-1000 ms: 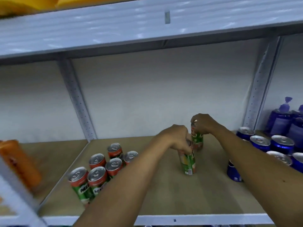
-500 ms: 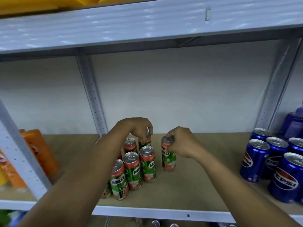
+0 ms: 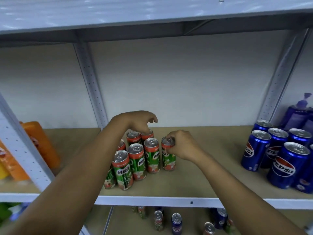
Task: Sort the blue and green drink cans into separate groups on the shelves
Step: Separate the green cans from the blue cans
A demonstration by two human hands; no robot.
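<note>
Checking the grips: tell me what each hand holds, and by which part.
The right hand pinches the rightmost green can by its top rim. The left hand rests on a back can's top; grip unclear.

Orange bottles [image 3: 39, 145] stand at the shelf's left end behind a grey upright [image 3: 22, 148]; purple pump bottles [image 3: 298, 116] stand at the far right, against the white back wall [image 3: 177, 82].

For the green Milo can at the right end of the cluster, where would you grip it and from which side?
Probably at the top rim, from above and the right. That Milo can stands upright with another green can close against its left, so only its right flank and top are free. The right hand already pinches the rim there; the left hand is over the back can.
</note>
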